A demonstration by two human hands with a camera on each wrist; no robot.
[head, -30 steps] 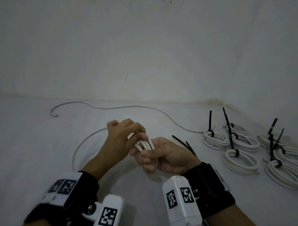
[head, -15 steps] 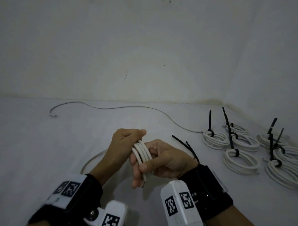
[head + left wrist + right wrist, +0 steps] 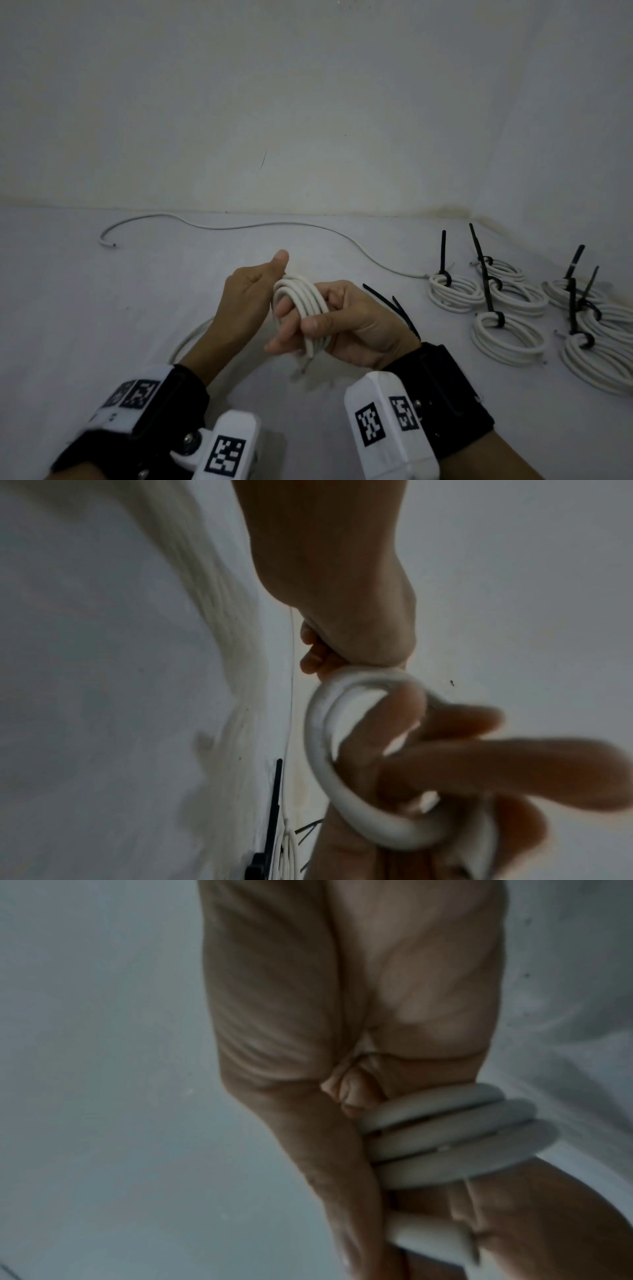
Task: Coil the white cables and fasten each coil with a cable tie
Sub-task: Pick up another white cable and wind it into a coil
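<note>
A white cable (image 3: 301, 303) is wound in several loops round the fingers of my right hand (image 3: 346, 322), whose thumb presses the loops down. My left hand (image 3: 253, 294) sits right against the coil's left side and grips the cable at the top, thumb pointing up. The loose tail (image 3: 191, 337) trails on the floor under my left forearm. In the left wrist view the coil (image 3: 320, 753) rings the right fingers (image 3: 455, 761). Three strands (image 3: 445, 1137) cross the right wrist view. Black cable ties (image 3: 394, 306) lie just behind my right wrist.
Several tied white coils (image 3: 507, 335) with black ties sticking up lie on the floor at the right. Another loose white cable (image 3: 239, 226) curves along the back near the wall. The floor (image 3: 85, 325) is white cloth.
My left hand has brought the cable up and over the right fingers, adding to the coil. The tail on the floor has grown shorter and the left thumb now points up.
</note>
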